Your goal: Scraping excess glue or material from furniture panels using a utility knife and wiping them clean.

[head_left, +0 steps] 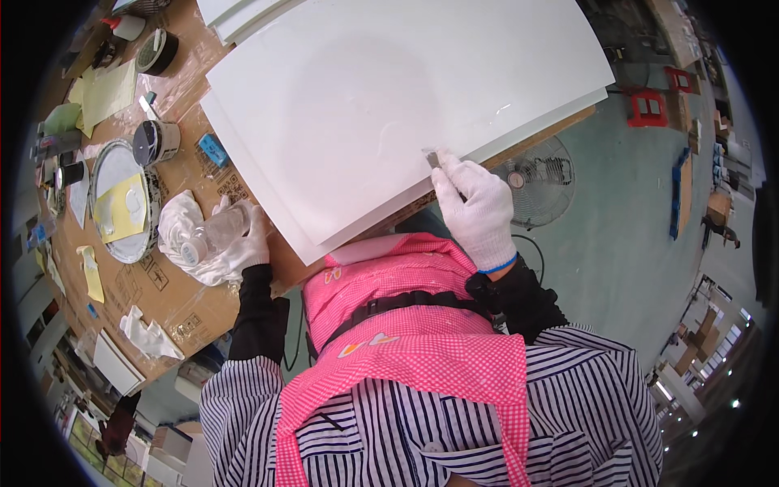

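Note:
My right hand (479, 207), in a white glove, pinches a small grey scraper-like tool (434, 157) against the near edge of a large white panel (389, 97). The panel lies on top of another white panel on a cardboard-covered table (174, 292). In a white glove too, my left hand (243, 239) grips a small clear plastic bottle (209, 235) lying on its side. A crumpled white cloth (180, 221) sits right beside that hand.
A round metal tin (118, 203) with yellow paper, tape rolls (158, 50), a small blue block (213, 150), a dark-lidded can (154, 142) and rags (150, 337) lie left on the table. A floor fan (540, 178) stands under the panel's right edge. Red stools (649, 105) stand beyond.

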The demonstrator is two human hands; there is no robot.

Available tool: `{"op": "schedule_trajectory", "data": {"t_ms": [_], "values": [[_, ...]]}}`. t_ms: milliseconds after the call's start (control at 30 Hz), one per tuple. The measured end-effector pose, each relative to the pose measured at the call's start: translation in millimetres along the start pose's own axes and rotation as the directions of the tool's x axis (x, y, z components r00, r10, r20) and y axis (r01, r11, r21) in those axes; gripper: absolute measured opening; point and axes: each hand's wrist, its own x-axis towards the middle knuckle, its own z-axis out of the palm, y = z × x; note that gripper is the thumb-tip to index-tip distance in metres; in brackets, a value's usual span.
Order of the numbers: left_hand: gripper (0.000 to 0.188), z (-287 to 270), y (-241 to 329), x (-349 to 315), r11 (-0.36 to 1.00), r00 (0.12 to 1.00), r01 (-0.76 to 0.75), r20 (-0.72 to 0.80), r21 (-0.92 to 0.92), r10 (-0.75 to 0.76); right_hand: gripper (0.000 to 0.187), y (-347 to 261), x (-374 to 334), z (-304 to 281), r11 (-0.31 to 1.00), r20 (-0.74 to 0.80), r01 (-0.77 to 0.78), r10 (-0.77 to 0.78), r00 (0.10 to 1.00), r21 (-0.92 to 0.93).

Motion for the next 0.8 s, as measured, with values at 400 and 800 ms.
{"op": "schedule_trajectory", "data": {"t_ms": [400,800], "values": [[0.072,2.1,-1.1,0.2,0.999,1.000,0.007,-0.019,-0.046,-0.008,0.025,0.6,2.6,0.0,1.000,-0.019,-0.010,0.010,1.000,0.015],[0.058,2.0,-2.0,-2.0,0.978,0.995,-0.094,-0.008,0.188,0.097,0.025,-3.5,1.6,-0.2,1.000,-0.025,-0.015,0.014,1.000,-0.010]]}}
